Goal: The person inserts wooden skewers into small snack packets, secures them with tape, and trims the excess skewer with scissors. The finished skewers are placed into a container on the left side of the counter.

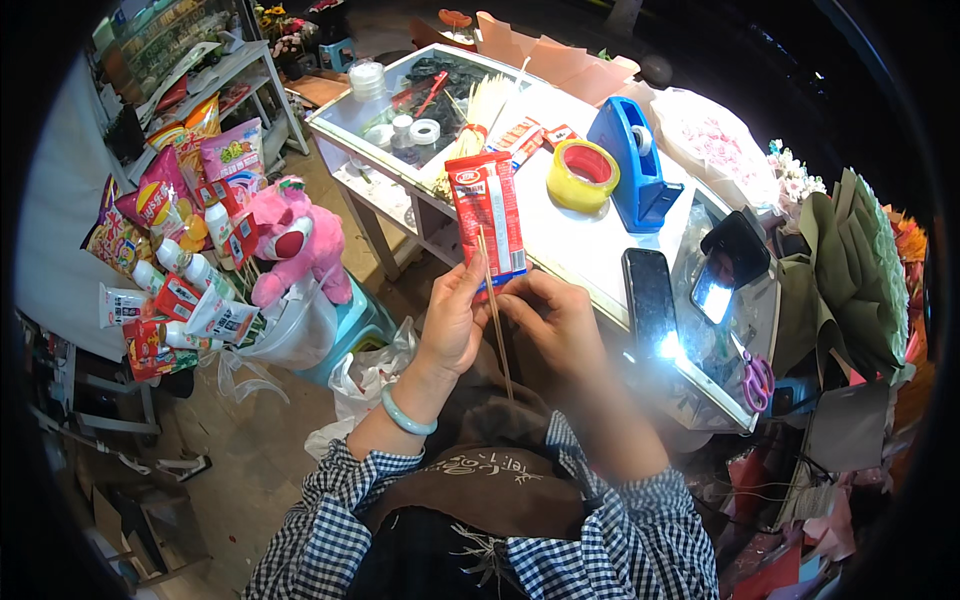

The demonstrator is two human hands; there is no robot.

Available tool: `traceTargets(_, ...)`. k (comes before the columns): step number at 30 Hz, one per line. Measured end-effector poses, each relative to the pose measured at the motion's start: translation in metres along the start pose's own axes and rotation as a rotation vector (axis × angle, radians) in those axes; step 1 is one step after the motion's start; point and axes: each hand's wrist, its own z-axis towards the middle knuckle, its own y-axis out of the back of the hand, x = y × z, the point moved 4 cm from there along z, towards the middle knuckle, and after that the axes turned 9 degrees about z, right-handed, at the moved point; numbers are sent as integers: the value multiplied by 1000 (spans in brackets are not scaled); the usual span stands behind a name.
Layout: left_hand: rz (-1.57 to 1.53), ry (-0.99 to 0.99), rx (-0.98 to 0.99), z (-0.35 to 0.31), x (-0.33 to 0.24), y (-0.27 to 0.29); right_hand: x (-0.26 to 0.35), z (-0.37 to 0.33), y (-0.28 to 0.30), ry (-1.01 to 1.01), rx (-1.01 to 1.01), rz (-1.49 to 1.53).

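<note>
Upright before me is a red snack packet (pixel 478 210) with a white strip down it and a blue lower edge. Thin wooden sticks (pixel 484 262) lie against its face and run down below it. My left hand (pixel 456 318) is closed on the packet's lower left side, its thumb pressing the sticks to it. At the lower right corner, my right hand (pixel 556 318) has its fingers bent and pinched together by the packet's bottom edge. Whatever lies between those fingertips is hidden. More red packets (pixel 524 138) and a bundle of sticks (pixel 490 103) lie on the table beyond.
On the glass-topped table stand a yellow tape roll (pixel 568 192), a blue tape dispenser (pixel 628 160), a phone (pixel 648 285) and purple scissors (pixel 758 385). To the left, a bucket (pixel 300 335) on a teal stool holds a snack bouquet with a pink plush toy (pixel 318 235). Wrapped flowers (pixel 715 140) edge the right.
</note>
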Motion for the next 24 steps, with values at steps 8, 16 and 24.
traceTargets(8,-61,20,-69,-2,4,4,-3,8,-7,-112,-69,129)
traceTargets(16,-75,-4,-20,-4,-1,0,-7,13,-10,-134,-105,179)
traceTargets(24,175,-138,-209,-6,4,0,8,17,-8,94,-182,-363)
